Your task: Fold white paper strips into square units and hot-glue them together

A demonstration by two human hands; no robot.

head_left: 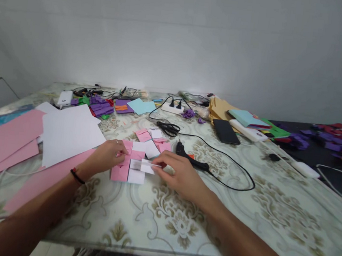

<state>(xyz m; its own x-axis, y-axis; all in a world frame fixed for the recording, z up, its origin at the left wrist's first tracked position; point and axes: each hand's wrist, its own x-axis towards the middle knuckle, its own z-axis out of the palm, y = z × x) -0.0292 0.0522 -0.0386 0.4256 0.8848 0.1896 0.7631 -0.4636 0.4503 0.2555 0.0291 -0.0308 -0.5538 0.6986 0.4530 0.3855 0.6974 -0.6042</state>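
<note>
My right hand [181, 174] pinches a small white folded paper piece [146, 166] between thumb and fingers, just above the table. My left hand [107, 156] has its fingers curled closed at a pink folded paper piece [127, 145]; the fingertips partly hide the grip. Below lie more folded pieces: a pink one [119, 174] and a white one [136, 177], side by side. Just beyond them is a loose group of pink and white pieces [155, 133]. A black glue gun [192, 159] lies close to my right hand, nozzle pointing away.
Black scissors [168, 129] and a power strip [172, 107] lie farther back. The glue gun's cord loops to the right. White sheets [71, 134] and pink sheets [7, 139] cover the left. A black phone [226, 131] and paper stacks [248, 118] stand right.
</note>
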